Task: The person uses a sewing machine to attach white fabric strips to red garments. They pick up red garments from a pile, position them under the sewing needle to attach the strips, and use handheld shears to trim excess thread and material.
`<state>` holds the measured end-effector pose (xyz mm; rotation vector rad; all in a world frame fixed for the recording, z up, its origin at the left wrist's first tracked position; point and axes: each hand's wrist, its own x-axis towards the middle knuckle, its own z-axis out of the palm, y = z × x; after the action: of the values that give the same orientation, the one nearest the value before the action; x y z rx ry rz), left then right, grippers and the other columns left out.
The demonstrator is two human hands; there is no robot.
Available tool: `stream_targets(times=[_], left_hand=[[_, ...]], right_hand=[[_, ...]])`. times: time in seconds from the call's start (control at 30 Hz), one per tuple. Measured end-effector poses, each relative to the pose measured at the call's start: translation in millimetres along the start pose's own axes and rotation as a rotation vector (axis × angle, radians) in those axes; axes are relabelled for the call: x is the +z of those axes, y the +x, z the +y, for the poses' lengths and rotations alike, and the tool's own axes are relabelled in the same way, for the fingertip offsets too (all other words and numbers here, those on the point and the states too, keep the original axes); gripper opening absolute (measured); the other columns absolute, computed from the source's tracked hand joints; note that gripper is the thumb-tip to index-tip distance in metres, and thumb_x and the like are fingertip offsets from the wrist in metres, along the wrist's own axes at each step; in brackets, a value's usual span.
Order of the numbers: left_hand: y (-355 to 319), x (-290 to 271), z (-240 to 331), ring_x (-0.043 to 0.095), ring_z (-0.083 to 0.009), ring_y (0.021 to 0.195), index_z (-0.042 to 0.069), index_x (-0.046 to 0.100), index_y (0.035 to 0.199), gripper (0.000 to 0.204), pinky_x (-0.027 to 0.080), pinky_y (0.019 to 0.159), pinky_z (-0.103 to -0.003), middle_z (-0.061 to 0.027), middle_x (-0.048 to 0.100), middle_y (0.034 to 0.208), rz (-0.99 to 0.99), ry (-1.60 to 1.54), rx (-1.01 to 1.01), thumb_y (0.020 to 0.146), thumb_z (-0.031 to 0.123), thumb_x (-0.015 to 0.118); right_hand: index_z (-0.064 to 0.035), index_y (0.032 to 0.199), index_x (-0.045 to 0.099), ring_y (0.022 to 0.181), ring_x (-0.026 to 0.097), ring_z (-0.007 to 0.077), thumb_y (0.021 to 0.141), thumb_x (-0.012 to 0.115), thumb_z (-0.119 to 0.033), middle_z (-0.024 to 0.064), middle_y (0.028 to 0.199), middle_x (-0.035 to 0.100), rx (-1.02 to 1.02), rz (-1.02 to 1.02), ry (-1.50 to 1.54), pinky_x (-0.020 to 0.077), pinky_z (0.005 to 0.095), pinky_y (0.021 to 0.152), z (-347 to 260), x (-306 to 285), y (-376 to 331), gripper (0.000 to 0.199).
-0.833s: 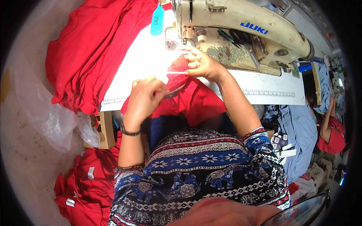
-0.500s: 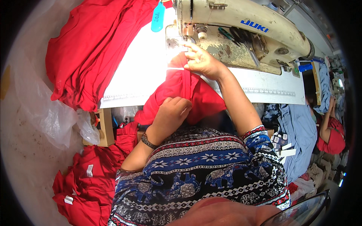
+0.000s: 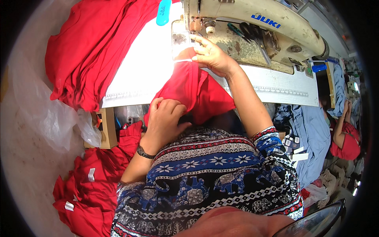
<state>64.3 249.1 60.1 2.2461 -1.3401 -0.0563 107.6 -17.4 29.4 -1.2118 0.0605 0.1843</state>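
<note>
A red fabric piece [image 3: 181,85] lies over the near edge of the white sewing table and hangs toward my lap. At its far end, just below the needle area of the sewing machine [image 3: 237,12], my right hand [image 3: 213,57] pinches the fabric between thumb and fingers. A narrow white strip [image 3: 182,60] crosses the cloth beside that thumb. My left hand [image 3: 164,118] rests on the fabric's near left part, with fingers apart and the thumb pointing right. Strong light washes out the table left of the needle.
More red cloth [image 3: 87,51] is heaped at the table's left; red garments with white labels [image 3: 92,173] lie below. Scissors [image 3: 256,39] sit on the machine bed. A blue tag [image 3: 163,12] lies near the machine head. Blue-grey cloth [image 3: 312,138] hangs at right; another person [image 3: 347,138] works beyond.
My left hand has loosened from the bunched cloth and slid left, its fingers now spread. My right hand keeps its hold near the needle. The whole view has shifted slightly.
</note>
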Motion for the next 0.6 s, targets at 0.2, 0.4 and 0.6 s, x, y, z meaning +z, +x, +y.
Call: stream_targets(times=[0.2, 0.4, 0.6], left_hand=[[-21.0, -10.7, -25.8, 0.060, -0.0286, 0.084, 0.007, 0.064, 0.092, 0.015, 0.035, 0.098, -0.049, -0.0067, 0.061, 0.083, 0.041, -0.039, -0.097, 0.080, 0.012, 0.070], [44.5, -79.2, -47.3, 0.061, -0.0169, 0.074, -0.005, 0.063, 0.090, 0.014, 0.048, 0.069, -0.028, -0.0127, 0.065, 0.080, -0.024, -0.399, -0.111, 0.089, 0.009, 0.060], [110.7, -79.1, -91.5, 0.056, -0.0062, 0.076, -0.001, 0.068, 0.092, 0.017, 0.046, 0.070, -0.024, -0.0005, 0.066, 0.083, -0.239, -0.721, -0.185, 0.090, 0.016, 0.064]], right_hand=[[-0.0053, 0.137, 0.042, 0.100, 0.063, 0.0210, 0.083, 0.067, -0.006, 0.0164, 0.118, 0.062, 0.016, 0.139, -0.102, 0.0508, 0.0348, 0.088, 1.4, 2.2, 1.4, 0.059], [-0.0038, 0.112, 0.064, 0.086, 0.061, 0.0139, 0.086, 0.069, -0.023, 0.0084, 0.090, 0.066, -0.666, 0.056, -0.891, 0.0488, 0.0291, 0.077, -26.1, 54.6, -21.6, 0.032], [-0.0030, 0.108, 0.066, 0.081, 0.055, 0.0068, 0.086, 0.070, -0.020, 0.0024, 0.087, 0.065, -0.159, -0.103, -0.773, 0.0454, 0.0245, 0.073, -39.7, 33.5, -25.4, 0.028]])
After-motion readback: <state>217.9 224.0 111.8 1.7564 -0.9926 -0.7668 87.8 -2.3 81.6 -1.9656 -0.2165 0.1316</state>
